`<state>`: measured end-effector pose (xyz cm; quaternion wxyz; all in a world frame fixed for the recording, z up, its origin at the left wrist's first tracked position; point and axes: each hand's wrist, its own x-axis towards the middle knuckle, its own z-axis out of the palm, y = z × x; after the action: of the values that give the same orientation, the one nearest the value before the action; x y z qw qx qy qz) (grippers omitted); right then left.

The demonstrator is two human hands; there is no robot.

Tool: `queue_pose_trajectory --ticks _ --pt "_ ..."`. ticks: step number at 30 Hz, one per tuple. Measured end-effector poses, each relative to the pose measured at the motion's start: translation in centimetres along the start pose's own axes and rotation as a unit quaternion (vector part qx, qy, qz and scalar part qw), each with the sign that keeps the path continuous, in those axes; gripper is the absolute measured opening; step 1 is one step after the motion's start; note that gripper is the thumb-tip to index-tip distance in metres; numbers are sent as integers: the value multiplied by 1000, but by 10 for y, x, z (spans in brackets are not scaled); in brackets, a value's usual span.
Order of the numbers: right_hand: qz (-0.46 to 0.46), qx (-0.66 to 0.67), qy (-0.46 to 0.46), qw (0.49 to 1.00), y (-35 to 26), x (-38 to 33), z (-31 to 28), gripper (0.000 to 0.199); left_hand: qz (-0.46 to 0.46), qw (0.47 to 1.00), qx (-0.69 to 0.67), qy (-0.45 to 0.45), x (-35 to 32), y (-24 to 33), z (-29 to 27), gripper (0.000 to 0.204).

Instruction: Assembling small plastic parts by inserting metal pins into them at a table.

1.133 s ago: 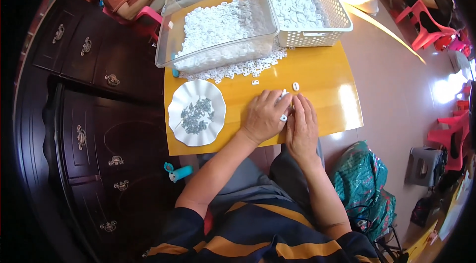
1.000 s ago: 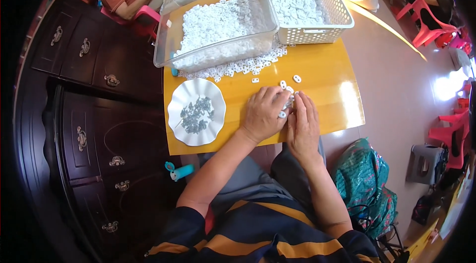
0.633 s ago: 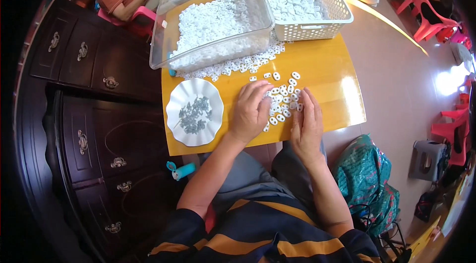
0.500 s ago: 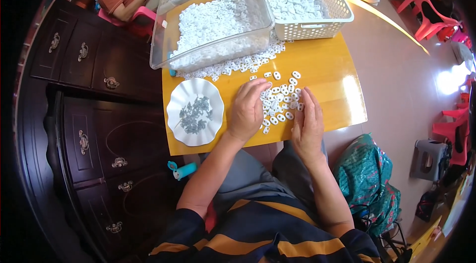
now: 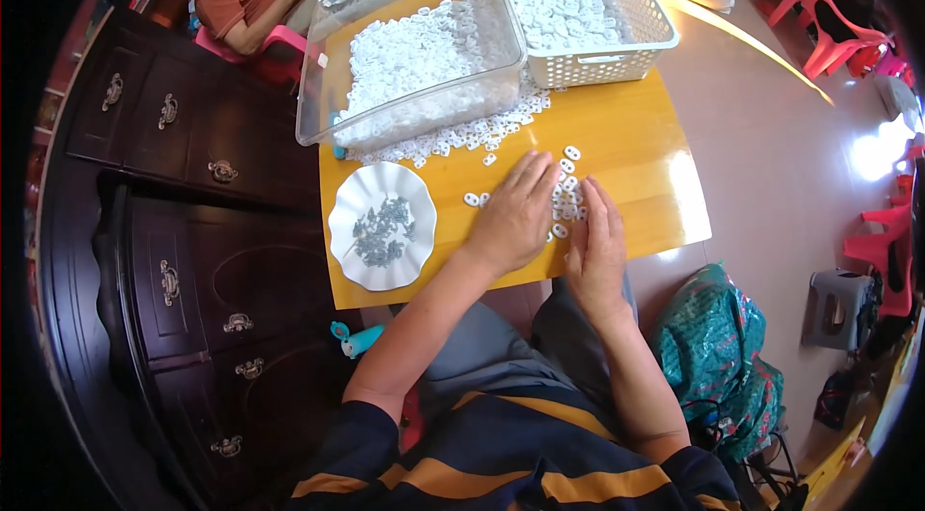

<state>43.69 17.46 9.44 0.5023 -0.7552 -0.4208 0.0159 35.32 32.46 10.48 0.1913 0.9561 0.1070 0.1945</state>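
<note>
Small white oval pieces with two dark holes (image 5: 568, 167) lie in a loose group on the yellow wooden table (image 5: 647, 150). Over the left part of this group my left hand (image 5: 520, 212) rests palm down, its fingers stretched out, covering some pieces. My right hand (image 5: 596, 241) stands on its edge at the group's right side, fingers extended and nearly touching the pieces. A couple of oval pieces (image 5: 471, 199) sit left of my left hand. To the left is a white wavy-rimmed plate (image 5: 422, 214) holding small grey bits (image 5: 383, 232).
At the far side a clear plastic bin (image 5: 424, 111) and a white perforated basket (image 5: 597, 66) hold heaps of white pieces, with more scattered before the bin. Dark cabinets (image 5: 193, 251) flank the left. A seated person (image 5: 236, 0) is beyond; a green bag (image 5: 713, 357) stands at right.
My left hand has slid right and flattened over the pieces, closer to my right hand. Fewer pieces show between the hands, and a couple now lie left of it. My right hand has barely moved.
</note>
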Motion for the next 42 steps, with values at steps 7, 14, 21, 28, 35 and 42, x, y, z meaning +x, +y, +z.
queue_pose_trajectory --ticks 7,14,21,28,35,42 --pt "1 8 -2 1000 0 2 -1 58 -80 989 -71 105 -18 6 -61 35" --pt "21 19 -7 1000 -1 0 -1 56 -259 961 40 92 -90 -42 -136 29" --pt "20 24 -11 999 0 1 0 52 -313 948 56 -5 -120 -53 -144 46" --pt "1 -4 2 1000 4 -1 1 53 -279 956 88 -4 -112 -65 -129 43" --pt "16 6 -5 1000 -3 -2 -3 54 -248 966 71 20 -110 -68 -120 17" --pt "10 19 2 1000 -3 4 -4 53 -222 967 126 16 -104 -71 -120 15"
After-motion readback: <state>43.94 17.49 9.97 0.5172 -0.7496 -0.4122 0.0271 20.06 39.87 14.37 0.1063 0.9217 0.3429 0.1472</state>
